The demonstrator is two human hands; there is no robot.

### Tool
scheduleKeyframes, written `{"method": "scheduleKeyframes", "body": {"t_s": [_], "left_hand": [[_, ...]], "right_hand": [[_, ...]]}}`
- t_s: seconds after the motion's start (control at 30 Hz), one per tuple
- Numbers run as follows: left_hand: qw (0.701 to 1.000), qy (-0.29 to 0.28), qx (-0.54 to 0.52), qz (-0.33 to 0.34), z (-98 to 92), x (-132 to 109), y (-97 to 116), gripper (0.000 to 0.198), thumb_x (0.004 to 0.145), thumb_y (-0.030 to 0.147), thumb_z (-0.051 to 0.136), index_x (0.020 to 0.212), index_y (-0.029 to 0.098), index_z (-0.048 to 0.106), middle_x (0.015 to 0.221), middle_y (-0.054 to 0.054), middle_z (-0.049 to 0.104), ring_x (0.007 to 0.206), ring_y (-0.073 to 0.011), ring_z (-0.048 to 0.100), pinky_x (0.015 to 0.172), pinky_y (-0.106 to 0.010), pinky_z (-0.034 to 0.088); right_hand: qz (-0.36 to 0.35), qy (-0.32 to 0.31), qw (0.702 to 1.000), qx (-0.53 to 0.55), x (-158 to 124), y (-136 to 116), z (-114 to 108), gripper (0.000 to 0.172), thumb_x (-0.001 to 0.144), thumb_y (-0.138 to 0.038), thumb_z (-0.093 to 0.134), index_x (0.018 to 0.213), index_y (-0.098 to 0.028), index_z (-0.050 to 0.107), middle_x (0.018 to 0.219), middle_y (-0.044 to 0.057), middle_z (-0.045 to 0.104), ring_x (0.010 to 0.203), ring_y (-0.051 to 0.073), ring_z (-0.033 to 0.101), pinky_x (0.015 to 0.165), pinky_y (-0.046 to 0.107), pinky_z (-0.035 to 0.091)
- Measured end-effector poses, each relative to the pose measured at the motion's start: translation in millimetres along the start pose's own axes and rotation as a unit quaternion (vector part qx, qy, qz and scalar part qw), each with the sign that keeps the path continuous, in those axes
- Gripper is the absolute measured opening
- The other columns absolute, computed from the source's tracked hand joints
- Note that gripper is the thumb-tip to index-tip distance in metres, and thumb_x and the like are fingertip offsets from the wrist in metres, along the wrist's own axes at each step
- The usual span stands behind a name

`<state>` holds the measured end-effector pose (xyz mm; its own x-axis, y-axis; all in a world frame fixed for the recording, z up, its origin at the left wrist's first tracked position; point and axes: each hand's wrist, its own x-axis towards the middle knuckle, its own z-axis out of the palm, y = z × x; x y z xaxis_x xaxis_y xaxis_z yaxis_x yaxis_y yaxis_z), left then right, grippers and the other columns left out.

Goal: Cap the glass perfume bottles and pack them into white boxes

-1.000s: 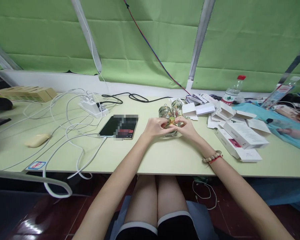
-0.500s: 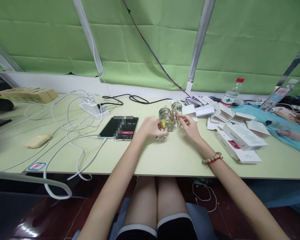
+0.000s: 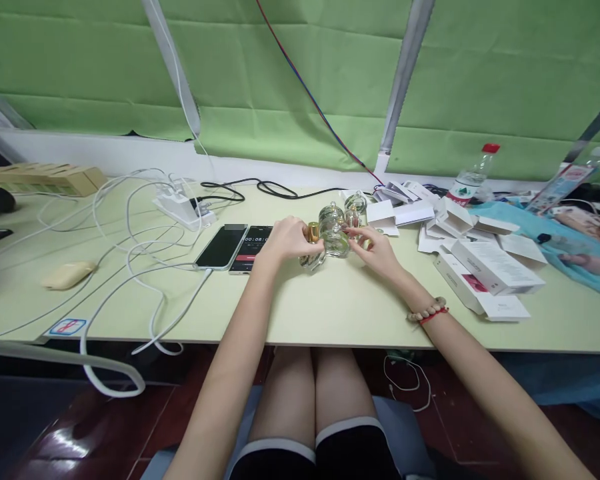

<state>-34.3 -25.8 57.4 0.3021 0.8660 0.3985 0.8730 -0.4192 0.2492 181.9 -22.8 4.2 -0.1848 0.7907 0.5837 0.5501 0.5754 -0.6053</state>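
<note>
My left hand (image 3: 287,241) is closed around a small glass bottle with a gold neck (image 3: 313,232), which it holds tilted just left of the other glassware. My right hand (image 3: 373,250) has its thumb and fingertips at the right side of a round clear glass bottle (image 3: 336,244) that stands in front. Behind that is another rounded glass bottle (image 3: 331,217) with a knobbed top. One more glass bottle (image 3: 356,205) stands at the back right of the group. The fingers partly hide the glass.
Two phones (image 3: 223,248) lie left of my left hand. White cables run to a power strip (image 3: 183,207), near a cream case (image 3: 69,275). Opened white boxes (image 3: 497,267), a red-capped water bottle (image 3: 473,177) and a blue plastic sheet (image 3: 555,250) occupy the right.
My left hand has drawn the gold-necked bottle left, away from the other glassware. My right hand has shifted slightly left to the front glass bottle. The view has moved a little.
</note>
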Motion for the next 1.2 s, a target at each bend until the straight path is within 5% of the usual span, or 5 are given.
{"method": "scheduleKeyframes", "body": {"t_s": [0.6,0.87,0.97,1.07,1.2], "left_hand": [[0.988,0.062,0.082,-0.115,5.9,5,-20,0.049,0.074,0.060,0.049,0.052,0.018,0.061,0.051,-0.009,0.058,0.058,-0.0202,0.053,0.053,-0.030,0.022],[0.983,0.055,-0.031,-0.170,21.5,11,-24,0.038,0.080,0.055,0.050,0.093,0.025,0.070,0.085,-0.006,0.069,0.080,-0.0228,0.059,0.058,-0.028,0.029],[0.973,0.161,-0.047,-0.161,18.9,10,-16,0.037,0.077,0.052,0.057,0.102,0.025,0.066,0.105,-0.005,0.065,0.082,-0.0196,0.059,0.061,-0.026,0.033],[0.955,0.261,-0.086,-0.109,13.4,6,-4,0.037,0.080,0.054,0.053,0.092,0.021,0.065,0.099,-0.004,0.064,0.067,-0.0124,0.056,0.060,-0.024,0.035],[0.977,0.184,-0.104,0.025,15.0,1,9,0.039,0.080,0.054,0.052,0.069,0.018,0.063,0.072,-0.002,0.065,0.060,-0.0109,0.053,0.059,-0.023,0.036]], "right_hand": [[0.032,-0.091,0.994,0.043,3,2,-15,0.025,0.071,-0.036,0.065,0.089,-0.019,0.071,0.091,0.006,0.072,0.072,0.017,0.060,0.055,0.027,0.043],[0.036,-0.032,0.995,-0.084,-1,9,-16,0.018,0.075,-0.024,0.059,0.082,-0.023,0.075,0.084,0.003,0.074,0.055,0.014,0.057,0.056,0.030,0.042],[0.038,-0.065,0.989,-0.126,-3,13,-11,0.018,0.072,-0.030,0.064,0.087,-0.025,0.075,0.082,0.002,0.074,0.054,0.015,0.057,0.054,0.029,0.040],[0.035,-0.062,0.988,-0.140,-4,16,-6,0.018,0.071,-0.030,0.066,0.086,-0.026,0.074,0.079,0.002,0.073,0.056,0.016,0.058,0.053,0.028,0.039],[0.031,-0.048,0.991,-0.122,-3,17,-4,0.014,0.071,-0.028,0.065,0.082,-0.026,0.074,0.077,0.001,0.072,0.060,0.016,0.058,0.055,0.028,0.040]]}}
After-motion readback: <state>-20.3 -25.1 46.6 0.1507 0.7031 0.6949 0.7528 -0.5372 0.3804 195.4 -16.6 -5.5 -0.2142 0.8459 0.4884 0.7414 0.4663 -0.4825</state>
